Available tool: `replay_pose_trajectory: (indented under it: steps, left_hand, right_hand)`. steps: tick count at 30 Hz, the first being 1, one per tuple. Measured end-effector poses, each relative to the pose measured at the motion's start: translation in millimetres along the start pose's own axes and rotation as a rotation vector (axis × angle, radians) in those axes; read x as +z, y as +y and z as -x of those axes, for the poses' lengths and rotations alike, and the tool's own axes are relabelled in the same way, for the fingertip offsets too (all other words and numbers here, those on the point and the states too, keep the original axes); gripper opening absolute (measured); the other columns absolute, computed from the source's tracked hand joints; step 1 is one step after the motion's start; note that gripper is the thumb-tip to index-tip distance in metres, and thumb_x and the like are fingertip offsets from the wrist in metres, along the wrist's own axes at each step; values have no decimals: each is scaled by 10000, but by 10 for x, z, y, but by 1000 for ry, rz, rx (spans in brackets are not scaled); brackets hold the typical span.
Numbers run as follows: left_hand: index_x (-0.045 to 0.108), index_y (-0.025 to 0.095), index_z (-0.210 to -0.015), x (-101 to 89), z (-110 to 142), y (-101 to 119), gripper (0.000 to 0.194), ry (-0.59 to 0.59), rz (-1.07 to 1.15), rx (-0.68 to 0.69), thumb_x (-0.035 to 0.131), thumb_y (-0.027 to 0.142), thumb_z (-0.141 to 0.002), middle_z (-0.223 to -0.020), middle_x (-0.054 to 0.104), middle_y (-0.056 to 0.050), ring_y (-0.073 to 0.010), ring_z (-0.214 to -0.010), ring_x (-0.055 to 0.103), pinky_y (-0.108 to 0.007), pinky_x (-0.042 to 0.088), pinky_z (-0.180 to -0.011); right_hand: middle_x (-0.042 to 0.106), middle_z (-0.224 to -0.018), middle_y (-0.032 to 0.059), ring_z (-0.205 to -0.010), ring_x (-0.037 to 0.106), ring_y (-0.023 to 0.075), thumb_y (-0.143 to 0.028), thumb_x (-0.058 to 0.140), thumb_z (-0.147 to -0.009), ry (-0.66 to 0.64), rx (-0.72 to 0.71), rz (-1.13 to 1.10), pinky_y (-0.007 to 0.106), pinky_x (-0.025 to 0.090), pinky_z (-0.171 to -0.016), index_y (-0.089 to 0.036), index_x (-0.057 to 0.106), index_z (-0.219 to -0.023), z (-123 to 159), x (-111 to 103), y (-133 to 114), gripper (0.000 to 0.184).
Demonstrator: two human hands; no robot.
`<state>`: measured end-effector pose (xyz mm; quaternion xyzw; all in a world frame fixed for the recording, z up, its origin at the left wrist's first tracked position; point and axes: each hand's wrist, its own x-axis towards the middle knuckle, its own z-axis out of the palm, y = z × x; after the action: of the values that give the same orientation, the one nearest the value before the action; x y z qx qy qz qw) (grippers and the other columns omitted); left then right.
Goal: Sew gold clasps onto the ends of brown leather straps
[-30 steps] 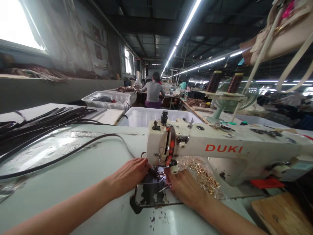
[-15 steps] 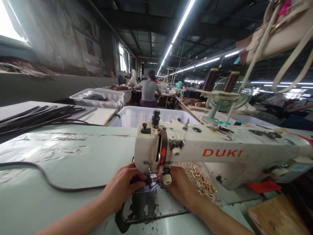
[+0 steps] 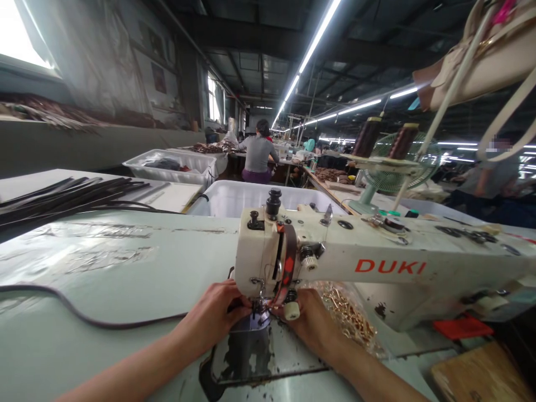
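Note:
A cream DUKI sewing machine stands on the pale green table. My left hand rests just left of the needle, fingers curled onto the end of a thin dark strap that trails off to the left. My right hand lies right of the needle under the machine head, fingers pressed together at the presser foot. What it pinches is hidden. Both hands sit on the worn metal needle plate.
A clear bag of gold metal fittings lies behind my right hand. Dark straps are piled at far left. White bins stand behind the machine, thread cones and a fan at right. A person sits ahead.
The dark strap has been drawn toward the needle, its loop lying lower on the table. Both hands have closed in tighter under the presser foot. The view shifted slightly.

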<state>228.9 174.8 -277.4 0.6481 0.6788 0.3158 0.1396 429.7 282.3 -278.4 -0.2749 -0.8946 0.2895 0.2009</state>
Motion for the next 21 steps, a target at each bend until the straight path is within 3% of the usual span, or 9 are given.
replay_pose_trajectory:
  steps: [11,21]
  left_hand:
    - [667,179,-764,4,-16,-60,139,-4,25,69,558,245,-819,-802,665,-37,-191,-739,618,-250,478,-672]
    - [715,189,-849,-23,-38,-81,194,-57,-22,19,569,314,-827,-893,718,-49,-245,-853,659,-290,503,-718]
  right_hand:
    - [666,-712,27,-675,592,177,-286,602,-884,-66,-54,43,210,399,-597,-154,695,-740,-27,-75,-17,216]
    - [681,-757,-3,-729,624,167,-112,628,-849,-96,-92,64,206,405,-641,-168,696,-797,-32,-95,-29,102]
